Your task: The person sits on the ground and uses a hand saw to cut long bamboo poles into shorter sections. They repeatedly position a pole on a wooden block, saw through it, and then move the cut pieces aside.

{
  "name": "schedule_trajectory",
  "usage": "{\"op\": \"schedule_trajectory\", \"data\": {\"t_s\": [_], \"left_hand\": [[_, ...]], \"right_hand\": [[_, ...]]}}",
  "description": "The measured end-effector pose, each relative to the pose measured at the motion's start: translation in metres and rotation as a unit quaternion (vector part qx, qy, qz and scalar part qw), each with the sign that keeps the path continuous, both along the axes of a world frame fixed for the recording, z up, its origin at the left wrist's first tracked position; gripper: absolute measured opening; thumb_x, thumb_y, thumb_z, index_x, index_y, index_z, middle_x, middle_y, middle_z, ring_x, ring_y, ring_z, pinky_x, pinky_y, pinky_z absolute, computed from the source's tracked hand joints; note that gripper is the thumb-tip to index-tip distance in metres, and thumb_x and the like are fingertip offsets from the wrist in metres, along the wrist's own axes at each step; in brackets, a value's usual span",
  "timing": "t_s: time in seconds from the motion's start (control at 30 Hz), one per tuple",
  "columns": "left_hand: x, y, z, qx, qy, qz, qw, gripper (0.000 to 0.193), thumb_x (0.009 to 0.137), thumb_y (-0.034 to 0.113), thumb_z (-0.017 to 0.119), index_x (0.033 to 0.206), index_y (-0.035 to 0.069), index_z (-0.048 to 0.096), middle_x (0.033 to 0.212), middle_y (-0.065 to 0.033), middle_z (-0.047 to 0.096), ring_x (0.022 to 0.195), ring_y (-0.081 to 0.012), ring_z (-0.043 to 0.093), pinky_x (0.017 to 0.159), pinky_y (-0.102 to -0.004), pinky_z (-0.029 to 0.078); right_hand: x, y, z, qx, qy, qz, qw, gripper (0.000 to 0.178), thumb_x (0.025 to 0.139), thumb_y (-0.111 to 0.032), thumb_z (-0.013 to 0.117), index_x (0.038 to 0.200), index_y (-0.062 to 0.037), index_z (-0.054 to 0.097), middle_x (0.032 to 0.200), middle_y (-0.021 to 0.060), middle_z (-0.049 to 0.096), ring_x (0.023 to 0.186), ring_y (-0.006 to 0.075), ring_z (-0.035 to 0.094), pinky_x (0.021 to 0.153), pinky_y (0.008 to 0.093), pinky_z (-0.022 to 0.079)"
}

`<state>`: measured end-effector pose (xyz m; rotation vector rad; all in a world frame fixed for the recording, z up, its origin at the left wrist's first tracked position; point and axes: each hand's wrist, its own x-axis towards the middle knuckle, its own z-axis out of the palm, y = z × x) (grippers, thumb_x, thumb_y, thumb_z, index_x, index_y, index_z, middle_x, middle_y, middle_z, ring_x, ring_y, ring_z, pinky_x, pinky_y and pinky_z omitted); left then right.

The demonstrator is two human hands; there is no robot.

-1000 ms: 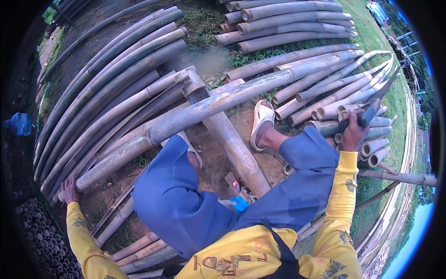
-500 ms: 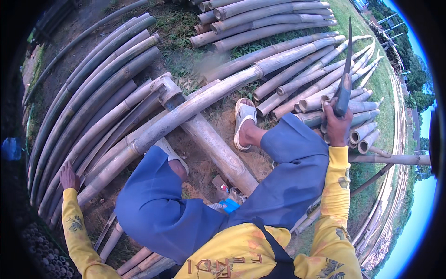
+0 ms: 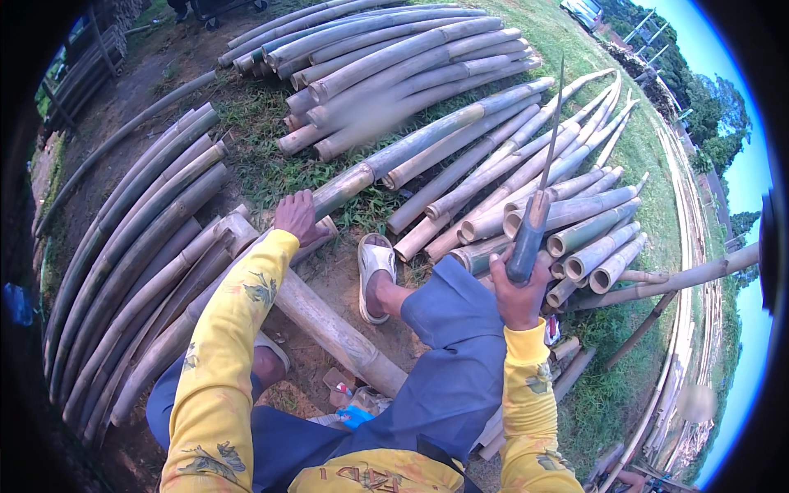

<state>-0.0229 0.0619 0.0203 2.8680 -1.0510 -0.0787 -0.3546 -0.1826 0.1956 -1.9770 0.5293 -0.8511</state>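
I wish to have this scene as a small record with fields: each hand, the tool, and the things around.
Left hand: on the long bamboo pole
Right hand: gripping the knife by its handle
Blade: thin, pointing up
Between the legs: thick bamboo log, small blue item
Left side: curved row of bamboo poles
Ahead: bamboo stack
Right side: bamboo bundle, hollow ends showing
Footwear: light sandal on right foot

The left arm [image 3: 220, 349] stretches forward, left hand [image 3: 297, 217] palm down. The right forearm [image 3: 528, 394] points forward, right hand [image 3: 519, 297] clenched.
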Motion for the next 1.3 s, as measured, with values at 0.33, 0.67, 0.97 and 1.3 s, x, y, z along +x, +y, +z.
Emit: {"op": "schedule_trajectory", "data": {"t_s": [0.33,0.67,0.97,1.3], "left_hand": [[0.018,-0.018,-0.042,0.051,0.039,0.006,0.998,0.069,0.070,0.045,0.084,0.119,0.003,0.059,0.115,-0.0180,0.071,0.112,-0.0342,0.068,0.103,-0.0447,0.046],[-0.005,0.101,0.039,0.026,0.012,-0.079,0.996,0.066,0.067,0.039,0.084,0.111,0.001,0.054,0.100,-0.0239,0.071,0.095,-0.0428,0.068,0.090,-0.0504,0.050],[-0.064,0.340,0.087,0.146,0.022,0.050,0.988,0.079,0.067,0.035,0.088,0.128,0.002,0.049,0.108,-0.0216,0.069,0.109,-0.0399,0.066,0.106,-0.0530,0.043],[-0.179,0.572,0.022,0.253,0.069,0.191,0.946,0.082,0.065,0.028,0.091,0.131,0.006,0.048,0.116,-0.0140,0.063,0.119,-0.0328,0.061,0.108,-0.0450,0.040]], "right_hand": [[-0.010,-0.009,0.004,-0.015,-0.015,-0.042,0.999,0.014,0.086,0.000,0.076,0.089,-0.0013,0.062,0.077,-0.0012,0.060,0.066,0.0059,0.055,0.062,0.0254,0.047],[-0.003,-0.018,0.007,-0.043,-0.025,0.022,0.999,0.022,0.081,-0.009,0.077,0.095,0.0025,0.064,0.074,0.0056,0.062,0.068,0.0107,0.055,0.066,0.0303,0.050],[0.006,-0.021,0.001,-0.047,0.071,0.049,0.995,0.016,0.086,-0.009,0.074,0.089,0.0006,0.061,0.073,-0.0009,0.053,0.068,0.0081,0.049,0.064,0.0279,0.045],[0.004,-0.036,-0.067,-0.179,0.218,0.125,0.951,0.046,0.078,-0.017,0.086,0.118,-0.0018,0.068,0.079,0.0195,0.069,0.074,0.0332,0.073,0.070,0.0379,0.054]]}}
